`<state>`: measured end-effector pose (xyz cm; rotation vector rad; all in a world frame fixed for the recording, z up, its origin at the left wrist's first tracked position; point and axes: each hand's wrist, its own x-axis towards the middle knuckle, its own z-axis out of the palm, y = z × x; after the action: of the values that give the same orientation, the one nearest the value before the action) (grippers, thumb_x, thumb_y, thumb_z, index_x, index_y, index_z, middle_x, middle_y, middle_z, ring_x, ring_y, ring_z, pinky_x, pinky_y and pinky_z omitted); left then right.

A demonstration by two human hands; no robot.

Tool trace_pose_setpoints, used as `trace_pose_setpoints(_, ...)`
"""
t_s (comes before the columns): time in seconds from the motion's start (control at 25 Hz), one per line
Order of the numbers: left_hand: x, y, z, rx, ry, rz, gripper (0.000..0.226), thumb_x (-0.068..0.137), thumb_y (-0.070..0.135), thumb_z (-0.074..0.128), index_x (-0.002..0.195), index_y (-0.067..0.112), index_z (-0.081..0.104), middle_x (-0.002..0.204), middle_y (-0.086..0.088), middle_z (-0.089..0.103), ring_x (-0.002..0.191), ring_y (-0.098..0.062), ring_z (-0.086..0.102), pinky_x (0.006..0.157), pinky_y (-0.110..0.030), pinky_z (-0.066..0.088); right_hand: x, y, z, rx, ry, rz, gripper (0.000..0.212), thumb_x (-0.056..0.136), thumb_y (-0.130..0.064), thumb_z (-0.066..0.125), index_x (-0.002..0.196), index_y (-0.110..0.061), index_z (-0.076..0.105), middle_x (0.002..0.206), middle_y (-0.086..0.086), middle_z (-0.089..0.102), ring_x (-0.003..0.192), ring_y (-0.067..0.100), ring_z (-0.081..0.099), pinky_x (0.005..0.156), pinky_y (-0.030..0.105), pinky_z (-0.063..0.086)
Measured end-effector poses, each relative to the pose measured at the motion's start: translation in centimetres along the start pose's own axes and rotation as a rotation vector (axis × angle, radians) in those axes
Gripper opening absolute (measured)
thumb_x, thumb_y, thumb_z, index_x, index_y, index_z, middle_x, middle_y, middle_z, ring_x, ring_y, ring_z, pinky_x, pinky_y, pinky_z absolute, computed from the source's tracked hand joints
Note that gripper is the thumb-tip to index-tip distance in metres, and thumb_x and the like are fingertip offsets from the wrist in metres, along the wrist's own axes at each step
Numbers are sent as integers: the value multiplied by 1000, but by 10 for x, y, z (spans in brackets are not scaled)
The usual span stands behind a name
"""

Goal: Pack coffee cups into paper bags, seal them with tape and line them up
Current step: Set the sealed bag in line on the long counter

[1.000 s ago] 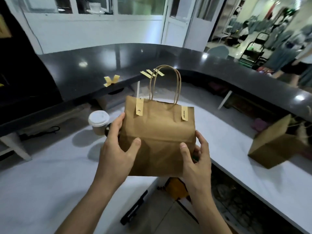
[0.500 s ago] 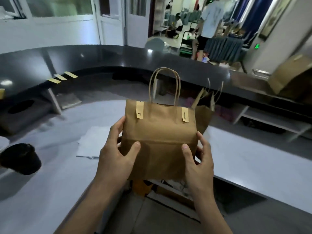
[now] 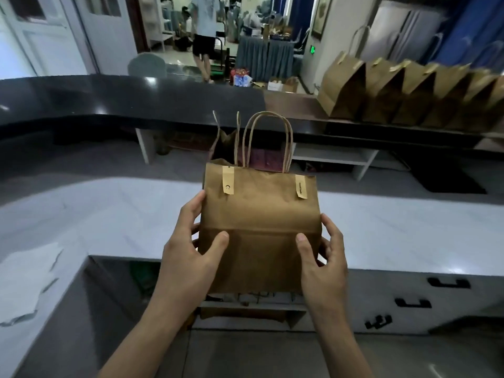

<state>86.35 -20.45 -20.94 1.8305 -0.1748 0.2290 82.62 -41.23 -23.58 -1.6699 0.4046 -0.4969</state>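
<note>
I carry a brown paper bag (image 3: 259, 214) upright in front of me, above the gap between the counters. Two strips of yellow tape (image 3: 228, 183) seal its folded top, one near each corner, and its twisted paper handles stand up. My left hand (image 3: 188, 255) grips the bag's left side, thumb on the front. My right hand (image 3: 324, 257) grips the right side the same way. Behind it another paper bag (image 3: 223, 143) stands open on the white counter. A row of several sealed paper bags (image 3: 409, 96) lines the dark upper ledge at the right. The bag hides its contents.
The white counter (image 3: 395, 227) runs across in front and down the left, with a crumpled white sheet (image 3: 24, 279) at the left. A dark raised counter (image 3: 109, 96) curves behind it. A person (image 3: 203, 31) stands in the room beyond. Drawers with black handles (image 3: 411, 302) sit at lower right.
My view has swung to the right with the bag held in both hands. The coffee cups and loose tape strips have left the view; the row of sealed bags has come into sight.
</note>
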Motion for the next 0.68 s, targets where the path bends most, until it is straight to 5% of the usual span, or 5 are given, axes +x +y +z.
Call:
trace_pose_setpoints(0.12,13,5,32,-4,-77,0,69,91,29,69,143,59,34,130,44,46,120,10,49,94,-34,55,13,10,-23,-26,100,23,50,95,-51,65,139,-60,42,116,-32,58,107,-22,51,90,22,47)
trace_pose_setpoints(0.2,22,5,51,-10,-123,-5,70,92,28,69,143,59,34,135,35,49,125,2,50,97,-39,55,22,13,-35,-45,143,34,50,95,-50,65,140,-57,43,113,-40,56,106,-30,45,86,10,43)
trace_pose_setpoints(0.36,49,-1,82,-18,-197,8,70,92,27,69,144,59,34,139,24,50,121,11,49,77,-5,51,50,19,-48,-36,184,64,44,96,-48,65,134,-57,47,102,-56,51,104,-29,48,78,12,47)
trace_pose_setpoints(0.48,80,-5,100,-44,-247,-9,69,92,27,69,144,57,36,136,27,49,113,22,47,70,2,44,76,20,-47,-28,203,69,40,95,-48,65,129,-61,47,101,-55,51,100,-30,49,66,6,48)
trace_pose_setpoints(0.68,148,-4,136,-33,-291,-3,68,92,29,69,146,54,35,143,23,47,133,-1,45,98,-17,45,136,20,-42,-13,261,93,42,93,-51,64,131,-57,47,114,-30,59,98,-25,53,60,0,47)
